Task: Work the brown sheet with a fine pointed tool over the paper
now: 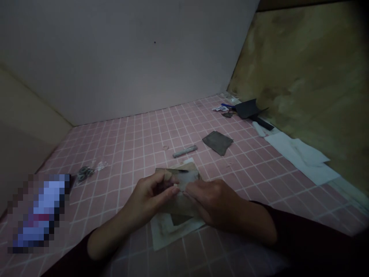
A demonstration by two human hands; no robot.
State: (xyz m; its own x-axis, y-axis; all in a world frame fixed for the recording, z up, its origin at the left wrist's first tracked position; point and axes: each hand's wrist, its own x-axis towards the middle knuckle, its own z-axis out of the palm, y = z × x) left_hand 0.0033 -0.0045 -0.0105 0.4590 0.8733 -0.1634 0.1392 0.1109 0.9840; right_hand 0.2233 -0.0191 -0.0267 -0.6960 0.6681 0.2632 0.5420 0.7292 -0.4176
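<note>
In the head view, the left hand (151,194) and right hand (215,200) meet over brownish sheets (175,207), which lie on white paper (161,236) at the near middle of the pink worktop (129,146). The left thumb and forefinger come close together; the right fingers curl inward. Something small and pale seems to sit between them, but it is too dim to tell what it is or whether either hand grips it. A grey rod (185,151) lies just beyond the sheets, with a dark grey sheet (218,142) to its right. For this close fingertip work, I'd keep both wrists low and steady, pinch lightly, and stay above the sheets.
</note>
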